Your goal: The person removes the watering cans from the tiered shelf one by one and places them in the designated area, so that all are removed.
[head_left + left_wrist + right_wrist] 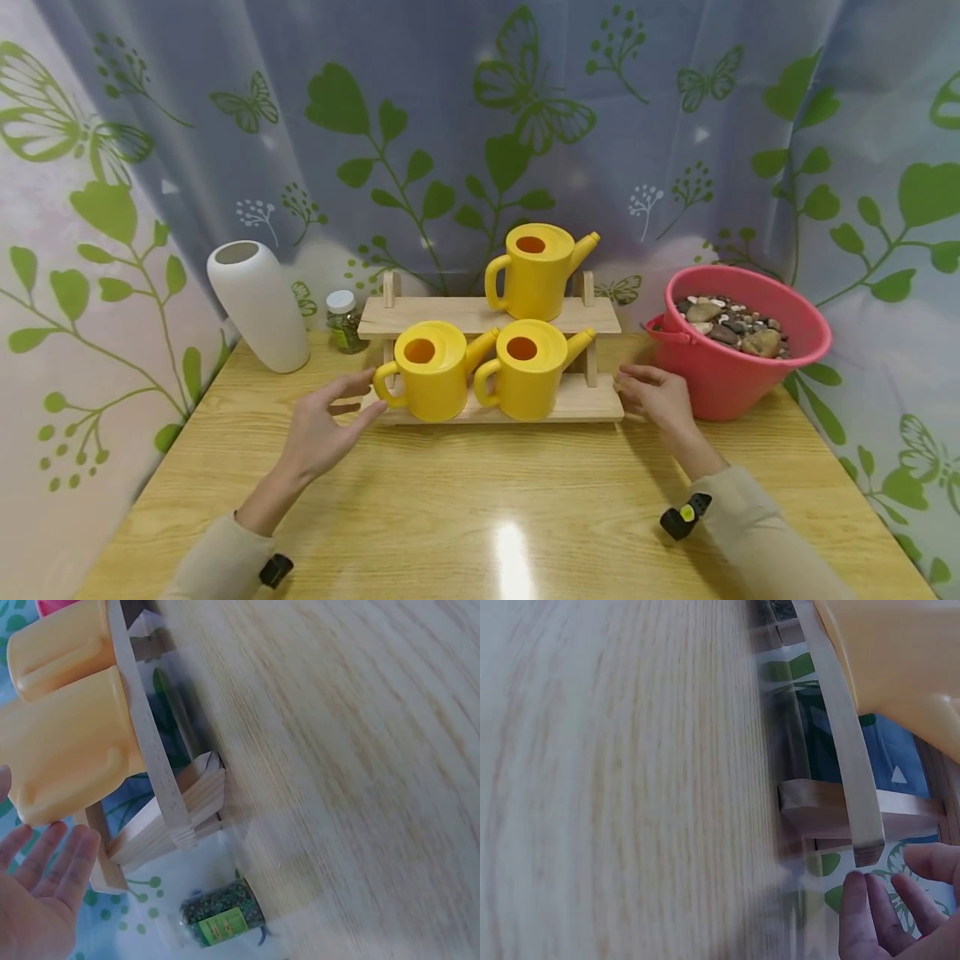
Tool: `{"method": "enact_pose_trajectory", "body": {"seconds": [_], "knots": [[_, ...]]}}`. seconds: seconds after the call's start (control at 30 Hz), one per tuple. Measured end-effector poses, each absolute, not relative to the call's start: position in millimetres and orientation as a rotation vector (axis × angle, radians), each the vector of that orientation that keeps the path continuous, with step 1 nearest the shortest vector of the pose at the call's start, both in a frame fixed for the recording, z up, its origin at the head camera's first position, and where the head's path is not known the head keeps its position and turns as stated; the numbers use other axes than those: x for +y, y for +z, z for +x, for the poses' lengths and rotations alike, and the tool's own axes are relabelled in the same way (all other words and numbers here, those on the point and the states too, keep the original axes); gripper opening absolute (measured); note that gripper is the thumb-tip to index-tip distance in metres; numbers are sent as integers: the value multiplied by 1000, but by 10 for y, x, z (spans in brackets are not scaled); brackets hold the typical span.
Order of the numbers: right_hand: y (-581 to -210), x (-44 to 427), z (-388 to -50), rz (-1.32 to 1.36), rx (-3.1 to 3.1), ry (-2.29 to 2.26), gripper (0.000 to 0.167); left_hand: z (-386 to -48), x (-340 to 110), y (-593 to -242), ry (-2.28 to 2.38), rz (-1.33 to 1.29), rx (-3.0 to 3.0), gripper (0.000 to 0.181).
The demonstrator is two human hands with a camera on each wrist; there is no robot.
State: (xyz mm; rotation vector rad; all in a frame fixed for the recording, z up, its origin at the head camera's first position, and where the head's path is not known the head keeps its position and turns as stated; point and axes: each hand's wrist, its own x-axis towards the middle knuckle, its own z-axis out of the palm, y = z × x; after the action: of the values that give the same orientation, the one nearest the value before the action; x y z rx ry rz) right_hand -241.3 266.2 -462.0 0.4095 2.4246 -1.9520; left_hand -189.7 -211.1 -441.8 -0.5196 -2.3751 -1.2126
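A two-tier wooden shelf [491, 317] carries three yellow watering cans. One watering can [535, 271] stands on the upper board; another [431, 371] and a third [528, 371] stand side by side on the lower board, spouts to the right. Beside the left can's handle is my left hand [324, 425], thumb and fingers spread, fingertips close to the handle; whether they touch it I cannot tell. My right hand [660, 400] is at the right end of the lower board [847, 750], fingers loosely bent near its tip, holding nothing visible.
A white vase [258, 304] and a small lidded jar [345, 321] with dark contents stand left of the shelf. On the right is a pink bucket [720, 383] holding stones [731, 325]. A patterned curtain [420, 125] hangs behind the wooden table [420, 517].
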Motion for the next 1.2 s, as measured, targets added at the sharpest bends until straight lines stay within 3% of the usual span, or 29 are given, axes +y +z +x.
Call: {"method": "enact_pose_trajectory", "body": {"seconds": [0.4,0.77,1.2], "knots": [[-4646,2739,-2421,338,2391,-1779,48,-1998,-2019,-4405,-1353,-364,-2464,40],[-4656,2744,-2452,343,2325,-1801,48,-2157,-2048,-4378,-1355,-394,-2531,22],[-4667,2768,-2482,355,2277,-1823,49,-1671,-2417,-4186,-1422,-267,-2392,24]]}}
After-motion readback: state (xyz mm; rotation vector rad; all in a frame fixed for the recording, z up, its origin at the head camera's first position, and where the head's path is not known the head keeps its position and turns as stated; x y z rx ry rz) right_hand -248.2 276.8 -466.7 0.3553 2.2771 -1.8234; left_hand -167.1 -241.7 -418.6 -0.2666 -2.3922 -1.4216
